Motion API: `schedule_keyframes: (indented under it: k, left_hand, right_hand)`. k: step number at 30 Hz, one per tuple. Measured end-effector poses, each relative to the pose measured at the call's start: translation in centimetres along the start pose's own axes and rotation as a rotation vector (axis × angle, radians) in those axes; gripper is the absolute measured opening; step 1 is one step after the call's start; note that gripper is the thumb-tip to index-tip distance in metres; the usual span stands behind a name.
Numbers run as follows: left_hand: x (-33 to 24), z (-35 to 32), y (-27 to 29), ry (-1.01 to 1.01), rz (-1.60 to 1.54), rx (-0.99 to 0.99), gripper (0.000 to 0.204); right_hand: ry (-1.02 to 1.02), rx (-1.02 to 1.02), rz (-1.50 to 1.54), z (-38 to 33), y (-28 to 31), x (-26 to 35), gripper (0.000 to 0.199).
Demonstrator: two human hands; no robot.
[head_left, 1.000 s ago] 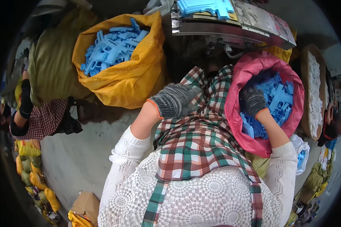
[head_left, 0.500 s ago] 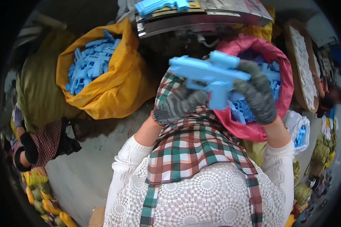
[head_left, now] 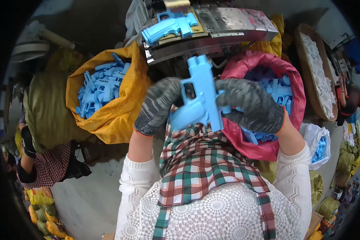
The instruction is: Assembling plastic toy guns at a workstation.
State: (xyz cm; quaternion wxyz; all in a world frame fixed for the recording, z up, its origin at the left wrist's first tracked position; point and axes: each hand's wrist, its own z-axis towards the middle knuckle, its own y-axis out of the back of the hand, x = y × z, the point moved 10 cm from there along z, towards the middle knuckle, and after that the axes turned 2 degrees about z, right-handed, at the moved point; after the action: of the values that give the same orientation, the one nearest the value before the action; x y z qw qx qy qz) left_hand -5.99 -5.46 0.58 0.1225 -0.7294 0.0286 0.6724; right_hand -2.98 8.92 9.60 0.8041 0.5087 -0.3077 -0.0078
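A light blue plastic toy gun (head_left: pixel 202 90) is held up in front of my apron, its long body nearly upright and its grip angled down to the left. My right hand (head_left: pixel 254 105), in a dark grey knit glove, has its fingers closed on the gun's right side. Also gloved, my left hand (head_left: pixel 159 105) closes around the grip side, its fingertips partly hidden behind the gun. Another light blue toy gun (head_left: pixel 172 28) lies on its side on the machine's yellowish plate (head_left: pixel 201 29), beyond my hands.
At left stands an orange-yellow sack (head_left: pixel 138 92) full of blue toy guns; at right, a pink sack (head_left: pixel 298 80) holds more. Beyond the pink sack are a white bag (head_left: pixel 308 138) of blue pieces and a long basket (head_left: pixel 314 36) of white pieces. A person (head_left: pixel 26 152) is at far left.
The held toy gun has turned from lying sideways to nearly upright and moved left. My left hand has risen and closed on it. My view has shifted, showing more of the machine.
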Motion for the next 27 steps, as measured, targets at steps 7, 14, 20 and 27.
schedule_keyframes:
  k: [7, 14, 20, 27]
  left_hand:
    - [-10.1, 1.2, 5.6, -0.97, 0.858, -0.703, 0.029]
    - [-10.0, 10.7, 4.5, -0.171, 1.455, -0.225, 0.054]
    - [-10.3, 8.3, 2.4, -0.522, 1.82, -0.322, 0.059]
    - [-6.2, -2.5, 8.3, -0.624, 1.735, -0.644, 0.054]
  right_hand:
    - [-0.242, -0.294, 0.192, -3.1, 4.2, -3.9, 0.046]
    - [-0.356, -0.344, 0.318, -3.5, 4.5, -6.0, 0.05]
    - [-0.265, -0.51, 0.374, -1.7, 6.4, -7.5, 0.052]
    - [-0.106, -0.317, 0.16, 5.8, 5.8, -9.4, 0.047]
